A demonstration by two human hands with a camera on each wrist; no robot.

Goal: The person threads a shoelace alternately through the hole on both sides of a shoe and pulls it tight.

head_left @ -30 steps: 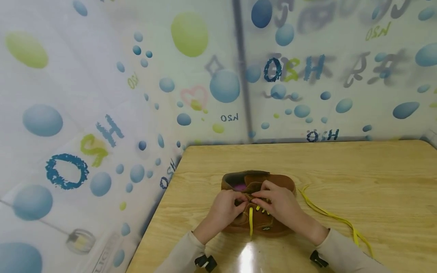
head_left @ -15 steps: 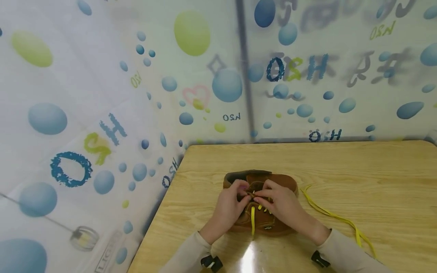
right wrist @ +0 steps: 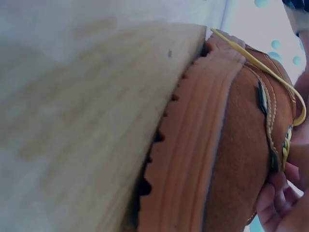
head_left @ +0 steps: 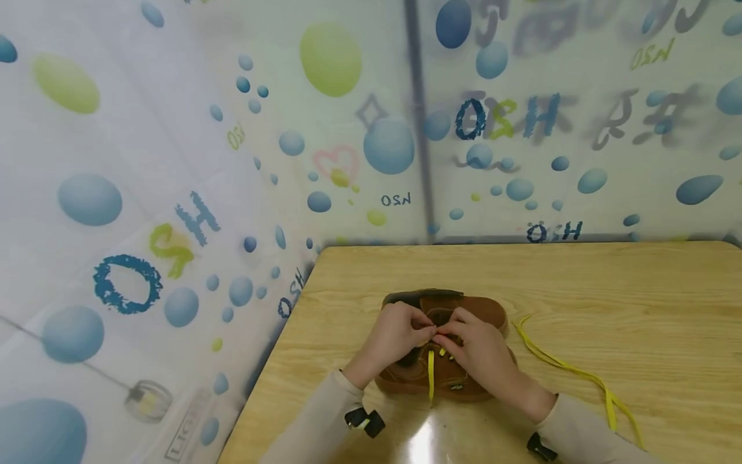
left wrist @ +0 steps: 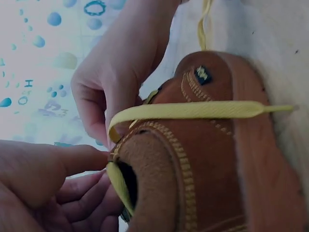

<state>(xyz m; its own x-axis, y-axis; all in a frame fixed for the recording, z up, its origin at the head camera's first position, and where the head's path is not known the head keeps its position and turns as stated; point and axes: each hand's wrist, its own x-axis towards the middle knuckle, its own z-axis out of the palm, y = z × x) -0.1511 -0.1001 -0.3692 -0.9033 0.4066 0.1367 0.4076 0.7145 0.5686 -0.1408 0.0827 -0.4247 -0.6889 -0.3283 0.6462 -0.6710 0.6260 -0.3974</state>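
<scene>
A brown leather shoe (head_left: pixel 406 380) with yellow laces stands on the table, toe to the right, and a second brown shoe (head_left: pixel 489 310) is right behind it. My left hand (head_left: pixel 397 332) and right hand (head_left: pixel 478 348) meet over the near shoe's opening, fingertips nearly touching. In the left wrist view, my left thumb and fingers pinch the yellow shoelace (left wrist: pixel 120 186) at the eyelet edge. Just above, the right fingertips pinch at that same edge, seemingly on the lace; the exact contact is hidden. One lace end (left wrist: pixel 241 109) hangs down the shoe's outer side.
A long yellow lace (head_left: pixel 580 372) trails across the wooden table (head_left: pixel 666 303) to the right of the shoes. Patterned curtain-like walls (head_left: pixel 278 135) with blue and green dots border the table at the left and the back.
My left hand has closed its spread fingers and shifted slightly right, up to the right fingertips. The right hand stays almost in place. The head view has shifted a little.
</scene>
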